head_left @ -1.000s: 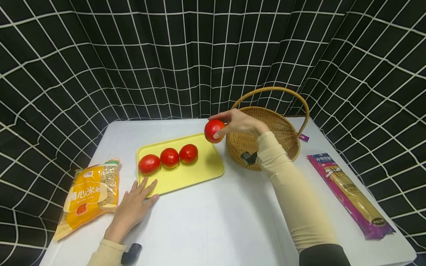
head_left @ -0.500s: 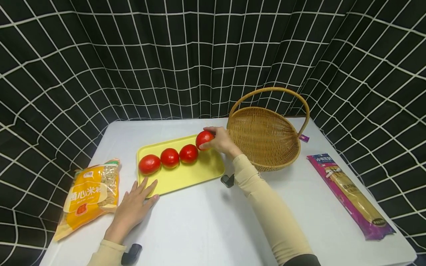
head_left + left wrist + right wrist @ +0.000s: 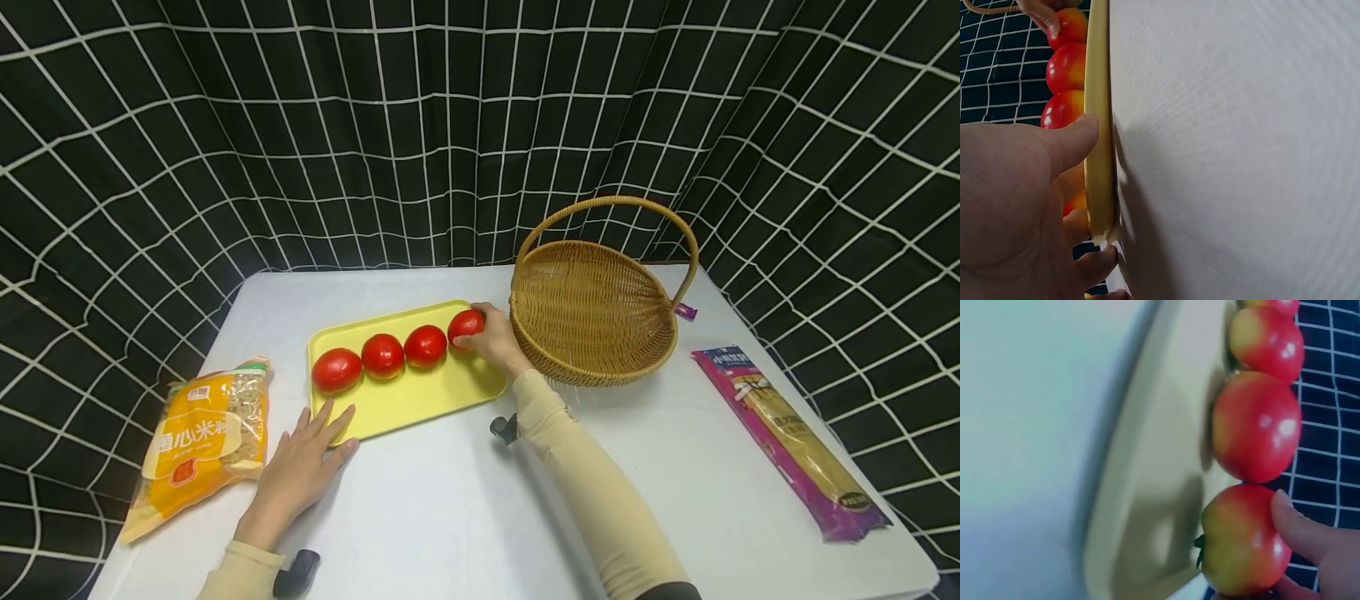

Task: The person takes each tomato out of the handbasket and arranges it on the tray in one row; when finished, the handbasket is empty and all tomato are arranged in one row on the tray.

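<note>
In the head view, a yellow tray (image 3: 405,408) holds three red tomatoes (image 3: 383,357) in a slanting row. At the row's right end my right hand (image 3: 497,337) grips another tomato (image 3: 465,328) between thumb and fingers, low over the tray. The right wrist view shows this held tomato (image 3: 1241,544) with a green stem end, close beside its neighbour (image 3: 1257,427); whether it touches the tray is hard to tell. My left hand (image 3: 303,467) lies with spread fingers at the tray's near left corner. Its thumb (image 3: 1079,140) rests against the tray's rim (image 3: 1099,175) in the left wrist view.
A wicker basket (image 3: 600,317) with a tall handle stands right of the tray. Farther right lies a long purple noodle packet (image 3: 791,442), with a small purple wrapper (image 3: 686,312) by the basket. An orange food bag (image 3: 202,442) lies at the left.
My right hand has moved left and down from beside the basket, carrying the tomato to the row's right end on the tray. My left hand has stayed in place.
</note>
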Demonstrator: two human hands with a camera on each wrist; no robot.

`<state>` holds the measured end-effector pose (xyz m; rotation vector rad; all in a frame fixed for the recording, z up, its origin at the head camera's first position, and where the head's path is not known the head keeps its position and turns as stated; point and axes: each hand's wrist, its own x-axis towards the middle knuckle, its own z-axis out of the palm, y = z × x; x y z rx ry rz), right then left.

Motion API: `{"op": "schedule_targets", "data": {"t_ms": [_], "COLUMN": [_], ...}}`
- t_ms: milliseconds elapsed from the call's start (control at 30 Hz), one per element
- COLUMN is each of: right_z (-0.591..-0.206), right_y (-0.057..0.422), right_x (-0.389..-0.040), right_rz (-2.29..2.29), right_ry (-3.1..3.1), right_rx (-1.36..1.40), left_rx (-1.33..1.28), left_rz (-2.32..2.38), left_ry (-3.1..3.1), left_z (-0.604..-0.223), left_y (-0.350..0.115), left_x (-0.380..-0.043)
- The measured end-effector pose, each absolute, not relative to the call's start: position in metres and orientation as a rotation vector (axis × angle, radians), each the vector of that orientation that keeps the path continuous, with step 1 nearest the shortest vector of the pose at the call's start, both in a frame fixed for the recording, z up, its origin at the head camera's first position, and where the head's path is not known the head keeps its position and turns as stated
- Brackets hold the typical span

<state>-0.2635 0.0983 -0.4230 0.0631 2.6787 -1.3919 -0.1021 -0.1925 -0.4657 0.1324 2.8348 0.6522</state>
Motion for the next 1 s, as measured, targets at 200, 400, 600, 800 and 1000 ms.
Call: {"op": "schedule_targets", "data": {"t_ms": [200, 400, 600, 800, 1000], "right_z": [-0.437, -0.445, -0.443, -0.428, -0.396], "right_y": [0.101, 0.104, 0.105, 0.100, 0.103], "right_x": [-0.262, -0.262, -0.260, -0.247, -0.226], "right_rz": [-1.448, -1.487, -1.452, -1.290, -1.203], "right_ry": [2.644, 2.613, 2.598, 2.677, 2.663], "right_rx": [0.049, 0.065, 0.077, -0.078, -0.336], "left_rx": [0.146, 0.159, 0.170, 0.158, 0.108], "left_rz": [0.654, 0.647, 0.653, 0.626, 0.595], "left_ry": [2.848, 2.852, 2.849, 2.836, 2.790], "left_z": [-0.465, -0.466, -0.466, -0.464, -0.452], "left_y": [-0.191, -0.191, -0.192, -0.195, -0.196], "left_x": [-0.101, -0.103, -0.105, -0.106, -0.108]}}
